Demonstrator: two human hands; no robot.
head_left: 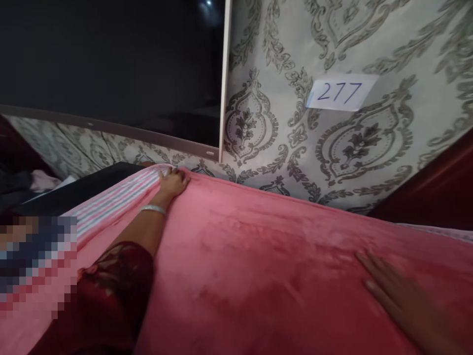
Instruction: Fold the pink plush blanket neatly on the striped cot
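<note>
A pink plush blanket (258, 256) covers the bed across the lower part of the head view. My left hand (173, 182) reaches to its far edge, fingers closed over the blanket's corner where a striped pink and grey sheet (114, 202) shows beneath. A silver bangle sits on that wrist, and the sleeve is dark red lace. My right hand (402, 296) lies flat on the blanket at the lower right, fingers stretched out and slightly blurred.
A patterned grey damask wall (295, 133) rises behind the bed, with a paper label reading 277 (338, 93). A dark screen with a pale frame (111, 64) hangs at upper left. A dark surface (84, 187) lies left of the bed; dark red wood (436, 187) at right.
</note>
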